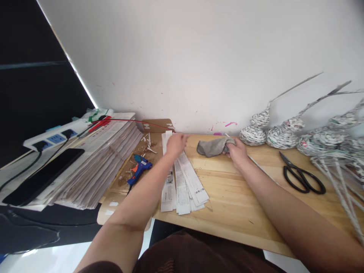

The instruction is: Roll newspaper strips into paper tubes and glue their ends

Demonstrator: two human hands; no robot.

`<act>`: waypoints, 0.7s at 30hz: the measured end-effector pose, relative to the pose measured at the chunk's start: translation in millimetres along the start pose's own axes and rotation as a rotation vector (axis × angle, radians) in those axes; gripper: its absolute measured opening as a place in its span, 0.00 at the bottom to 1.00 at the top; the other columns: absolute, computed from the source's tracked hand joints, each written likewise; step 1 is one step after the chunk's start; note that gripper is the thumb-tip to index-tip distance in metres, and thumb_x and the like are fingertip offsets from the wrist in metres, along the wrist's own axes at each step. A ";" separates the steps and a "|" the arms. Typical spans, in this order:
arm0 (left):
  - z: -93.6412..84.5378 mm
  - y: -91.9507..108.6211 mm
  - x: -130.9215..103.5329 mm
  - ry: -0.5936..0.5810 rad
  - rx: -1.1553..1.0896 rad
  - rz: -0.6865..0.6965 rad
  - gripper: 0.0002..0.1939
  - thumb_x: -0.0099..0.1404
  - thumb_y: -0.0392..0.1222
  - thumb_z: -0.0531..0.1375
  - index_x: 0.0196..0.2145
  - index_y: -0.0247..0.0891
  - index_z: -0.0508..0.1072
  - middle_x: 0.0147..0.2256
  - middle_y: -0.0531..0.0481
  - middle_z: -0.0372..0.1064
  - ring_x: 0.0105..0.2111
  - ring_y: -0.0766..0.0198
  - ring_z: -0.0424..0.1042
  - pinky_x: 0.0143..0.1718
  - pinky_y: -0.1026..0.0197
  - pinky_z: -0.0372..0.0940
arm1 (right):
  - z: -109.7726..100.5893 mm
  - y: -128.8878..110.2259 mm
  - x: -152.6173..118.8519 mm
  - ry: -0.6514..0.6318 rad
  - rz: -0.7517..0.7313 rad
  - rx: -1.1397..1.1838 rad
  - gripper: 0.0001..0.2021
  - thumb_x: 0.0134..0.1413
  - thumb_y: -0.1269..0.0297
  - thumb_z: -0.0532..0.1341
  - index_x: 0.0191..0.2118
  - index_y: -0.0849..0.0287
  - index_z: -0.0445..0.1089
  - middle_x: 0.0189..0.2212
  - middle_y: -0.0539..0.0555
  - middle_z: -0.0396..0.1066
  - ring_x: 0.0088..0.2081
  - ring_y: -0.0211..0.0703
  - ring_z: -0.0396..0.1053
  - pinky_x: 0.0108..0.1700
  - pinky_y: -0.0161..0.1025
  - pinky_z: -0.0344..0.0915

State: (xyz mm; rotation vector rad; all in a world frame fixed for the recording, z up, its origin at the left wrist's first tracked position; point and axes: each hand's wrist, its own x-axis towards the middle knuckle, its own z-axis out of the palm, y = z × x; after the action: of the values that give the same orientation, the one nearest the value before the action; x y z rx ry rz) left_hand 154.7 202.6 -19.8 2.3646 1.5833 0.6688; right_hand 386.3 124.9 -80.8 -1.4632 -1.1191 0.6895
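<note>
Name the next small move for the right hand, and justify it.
Probably wipe the grey cloth across the wooden tabletop beside the paper strips. The right hand holds the cloth there, and small debris lies on the wood near the strips. The left hand is at the strips' far end; whether it touches them is unclear.

Around the paper strips (pixel 193 181) on the table (pixel 233 201): cloth (pixel 212 148) at one o'clock, gourd forms (pixel 252 133) two, scissors (pixel 299 171) three, newspaper stack (pixel 116 155) near ten.
</note>
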 end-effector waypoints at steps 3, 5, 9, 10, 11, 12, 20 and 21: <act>-25.4 -39.4 6.2 0.037 0.066 -0.136 0.13 0.66 0.42 0.52 0.40 0.34 0.74 0.36 0.42 0.75 0.40 0.56 0.71 0.42 0.57 0.61 | 6.3 -6.6 -6.3 -0.007 -0.055 0.114 0.32 0.44 0.61 0.57 0.58 0.60 0.56 0.45 0.60 0.70 0.37 0.47 0.71 0.29 0.38 0.65; -37.2 -61.5 3.9 0.029 0.109 -0.213 0.14 0.61 0.46 0.59 0.39 0.33 0.74 0.39 0.38 0.74 0.42 0.52 0.71 0.44 0.54 0.61 | 10.4 -12.1 -13.8 -0.100 -0.142 0.055 0.39 0.44 0.64 0.60 0.64 0.59 0.48 0.50 0.59 0.69 0.43 0.47 0.70 0.39 0.40 0.68; -44.5 -84.7 -7.4 -0.036 0.146 -0.294 0.17 0.55 0.52 0.63 0.33 0.34 0.75 0.38 0.37 0.75 0.42 0.49 0.72 0.44 0.53 0.62 | 11.2 -16.2 -22.9 -0.037 -0.294 -0.329 0.33 0.50 0.61 0.60 0.64 0.55 0.54 0.49 0.58 0.71 0.40 0.47 0.71 0.45 0.45 0.66; -43.3 -86.4 -9.5 -0.038 0.147 -0.301 0.17 0.55 0.53 0.62 0.34 0.34 0.75 0.38 0.37 0.75 0.42 0.49 0.72 0.44 0.53 0.62 | 10.2 -15.7 -23.0 0.005 -0.313 -0.393 0.29 0.52 0.61 0.59 0.61 0.55 0.60 0.47 0.58 0.72 0.37 0.46 0.71 0.43 0.45 0.67; -41.1 -87.0 -10.8 -0.036 0.147 -0.306 0.17 0.56 0.53 0.61 0.35 0.35 0.75 0.39 0.37 0.75 0.43 0.49 0.72 0.44 0.54 0.62 | 9.2 -14.8 -22.6 0.033 -0.323 -0.438 0.25 0.53 0.60 0.58 0.58 0.56 0.64 0.44 0.57 0.74 0.34 0.46 0.71 0.42 0.45 0.67; -38.0 -86.6 -11.4 -0.030 0.144 -0.309 0.18 0.57 0.53 0.60 0.36 0.36 0.75 0.39 0.38 0.75 0.43 0.49 0.72 0.44 0.54 0.62 | 8.3 -13.9 -22.1 0.044 -0.329 -0.472 0.22 0.54 0.59 0.58 0.55 0.57 0.68 0.41 0.57 0.75 0.32 0.45 0.70 0.40 0.44 0.67; -15.5 -77.3 -4.8 -0.041 0.035 -0.363 0.16 0.46 0.52 0.67 0.26 0.37 0.75 0.36 0.37 0.76 0.42 0.45 0.73 0.41 0.54 0.63 | 10.9 -17.1 -30.0 -0.144 -0.492 -0.586 0.29 0.54 0.56 0.59 0.61 0.54 0.60 0.44 0.58 0.72 0.37 0.47 0.70 0.43 0.44 0.67; -15.3 -77.3 -4.6 -0.032 0.006 -0.364 0.14 0.46 0.51 0.67 0.24 0.38 0.75 0.35 0.38 0.76 0.41 0.46 0.73 0.41 0.54 0.63 | 11.4 -17.6 -30.7 -0.146 -0.497 -0.570 0.31 0.54 0.57 0.59 0.63 0.55 0.56 0.45 0.58 0.71 0.37 0.47 0.70 0.42 0.44 0.67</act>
State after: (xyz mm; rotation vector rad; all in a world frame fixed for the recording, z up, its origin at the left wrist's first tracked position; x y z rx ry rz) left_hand 82.8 227.9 -40.1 1.9978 1.9310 0.5436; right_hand 359.8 100.5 -71.4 -1.5140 -1.8136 0.1243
